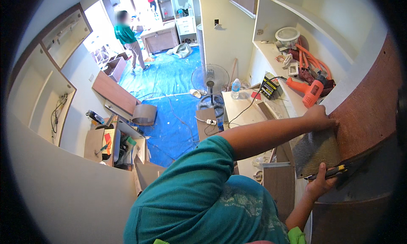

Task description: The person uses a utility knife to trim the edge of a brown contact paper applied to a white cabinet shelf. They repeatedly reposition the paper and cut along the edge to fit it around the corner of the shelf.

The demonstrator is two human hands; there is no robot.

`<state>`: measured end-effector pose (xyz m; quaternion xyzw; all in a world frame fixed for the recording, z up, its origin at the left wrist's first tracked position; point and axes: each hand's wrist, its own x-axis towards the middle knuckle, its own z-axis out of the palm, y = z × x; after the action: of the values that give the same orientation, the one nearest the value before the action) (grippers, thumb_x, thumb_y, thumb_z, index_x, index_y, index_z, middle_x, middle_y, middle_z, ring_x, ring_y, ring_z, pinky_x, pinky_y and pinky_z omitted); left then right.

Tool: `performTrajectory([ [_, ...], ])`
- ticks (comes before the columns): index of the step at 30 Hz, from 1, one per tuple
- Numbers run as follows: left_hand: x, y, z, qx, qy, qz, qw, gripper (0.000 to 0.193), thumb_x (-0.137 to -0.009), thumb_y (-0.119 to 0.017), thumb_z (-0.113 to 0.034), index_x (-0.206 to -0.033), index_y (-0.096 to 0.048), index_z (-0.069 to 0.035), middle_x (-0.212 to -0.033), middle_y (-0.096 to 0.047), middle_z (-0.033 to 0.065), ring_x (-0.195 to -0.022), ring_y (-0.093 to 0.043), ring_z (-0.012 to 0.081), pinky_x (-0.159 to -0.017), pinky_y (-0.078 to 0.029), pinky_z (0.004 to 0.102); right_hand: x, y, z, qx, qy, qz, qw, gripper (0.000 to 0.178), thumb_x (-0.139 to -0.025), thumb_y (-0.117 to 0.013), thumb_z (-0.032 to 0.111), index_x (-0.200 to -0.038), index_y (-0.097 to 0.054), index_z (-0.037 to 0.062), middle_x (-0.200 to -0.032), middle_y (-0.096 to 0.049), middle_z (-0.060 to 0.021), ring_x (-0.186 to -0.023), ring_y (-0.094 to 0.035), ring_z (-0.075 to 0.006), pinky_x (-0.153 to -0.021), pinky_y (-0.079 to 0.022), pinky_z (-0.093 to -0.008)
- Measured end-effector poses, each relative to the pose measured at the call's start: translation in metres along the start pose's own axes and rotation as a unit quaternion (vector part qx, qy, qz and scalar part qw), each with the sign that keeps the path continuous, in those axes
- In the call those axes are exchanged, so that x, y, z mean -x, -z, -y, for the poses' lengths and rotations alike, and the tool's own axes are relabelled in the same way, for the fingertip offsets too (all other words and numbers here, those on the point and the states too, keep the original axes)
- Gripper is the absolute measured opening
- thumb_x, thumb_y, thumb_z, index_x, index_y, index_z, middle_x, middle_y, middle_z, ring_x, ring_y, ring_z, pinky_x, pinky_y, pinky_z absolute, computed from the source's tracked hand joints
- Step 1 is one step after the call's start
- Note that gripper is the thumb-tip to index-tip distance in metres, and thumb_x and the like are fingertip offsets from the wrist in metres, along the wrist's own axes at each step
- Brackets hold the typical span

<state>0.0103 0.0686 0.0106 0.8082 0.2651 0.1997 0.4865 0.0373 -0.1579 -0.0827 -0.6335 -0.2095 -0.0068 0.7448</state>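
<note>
A brownish-grey sheet that looks like laminate stands against a curved reddish-brown panel at the right. My left hand is closed on the sheet's upper edge, its fingers reaching against the panel. Below the sheet, my right hand grips a yellow-and-black utility knife, thumb up against the sheet's lower edge. Whether the blade is out cannot be made out. An orange heat gun rests on the shelf just beyond my left hand.
Behind the heat gun are orange hoses and a round clear-lidded tub. A water bottle stands on the worktable, near a fan. Cables cross the blue floor sheet. A person stands far left.
</note>
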Motion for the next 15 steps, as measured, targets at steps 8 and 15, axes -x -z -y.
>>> performTrajectory([
  [8, 0.013, 0.001, -0.001, -0.054, -0.052, -0.025, 0.997, 0.066, -0.073, -0.079, -0.059, -0.086, -0.073, 0.005, -0.087, -0.071, 0.0263, -0.084, -0.072, 0.038, -0.077, -0.056, 0.0459, 0.008, 0.001, 0.002, -0.069, -0.054, 0.021, 0.996, 0.056, -0.09, -0.072, 0.013, -0.135, -0.044, -0.0048, -0.127, -0.058, -0.0201, -0.112, -0.061, -0.0267, -0.095, -0.054, -0.0403],
  [15, 0.0, 0.001, -0.005, -0.056, -0.044, 0.018, 0.997, 0.063, -0.073, -0.08, -0.052, -0.086, -0.072, 0.009, -0.09, -0.071, 0.0291, -0.087, -0.071, 0.0395, -0.078, -0.056, 0.0457, 0.01, -0.005, 0.004, -0.051, -0.05, -0.003, 0.997, 0.063, -0.089, -0.074, 0.016, -0.139, -0.041, -0.0038, -0.128, -0.057, -0.0199, -0.113, -0.061, -0.0289, -0.096, -0.053, -0.0439],
])
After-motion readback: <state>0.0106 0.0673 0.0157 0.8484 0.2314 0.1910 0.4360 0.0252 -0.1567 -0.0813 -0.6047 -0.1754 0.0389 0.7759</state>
